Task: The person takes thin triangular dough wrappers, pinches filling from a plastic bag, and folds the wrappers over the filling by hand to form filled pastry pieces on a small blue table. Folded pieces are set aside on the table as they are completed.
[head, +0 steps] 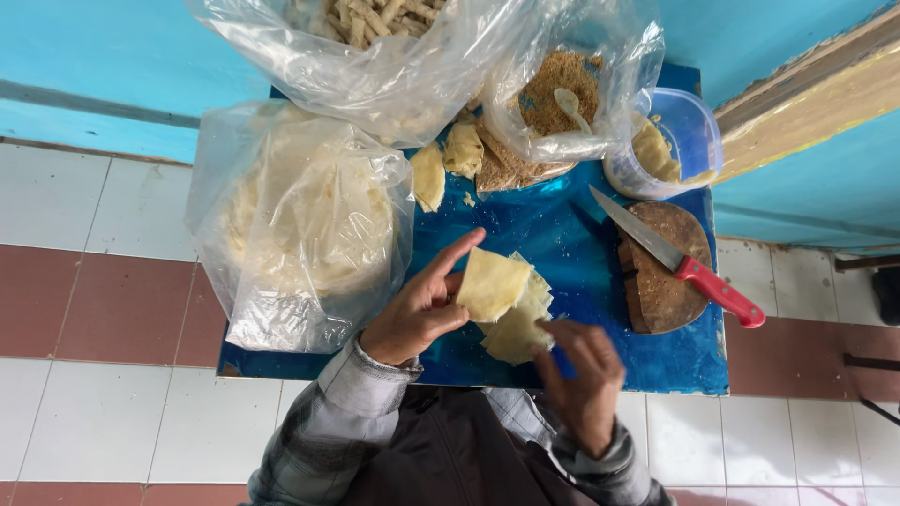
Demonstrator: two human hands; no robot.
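Overhead view of a person seated at a small blue table (pixel 600 281). The left hand (pixel 417 309) pinches one pale yellow wrapper sheet (pixel 492 284) between thumb and extended fingers, holding it lifted and slightly curled. Directly below and to the right of that pinch lies a small stack of wrapper sheets (pixel 520 328) on the table. The right hand (pixel 586 379) rests at the stack's lower right edge, fingers curled toward it; whether they grasp a sheet cannot be told. Left of the pinch stands a large clear bag of wrappers (pixel 300 225). Beyond the pinch, folded filled pieces (pixel 445 164) lie beside a bag of brown crumb filling (pixel 562 89) with a spoon (pixel 572 105) in it. To the right, well apart from both hands, a red-handled knife (pixel 680 258) lies across a round wooden board (pixel 666 272), near a plastic tub (pixel 670 145).
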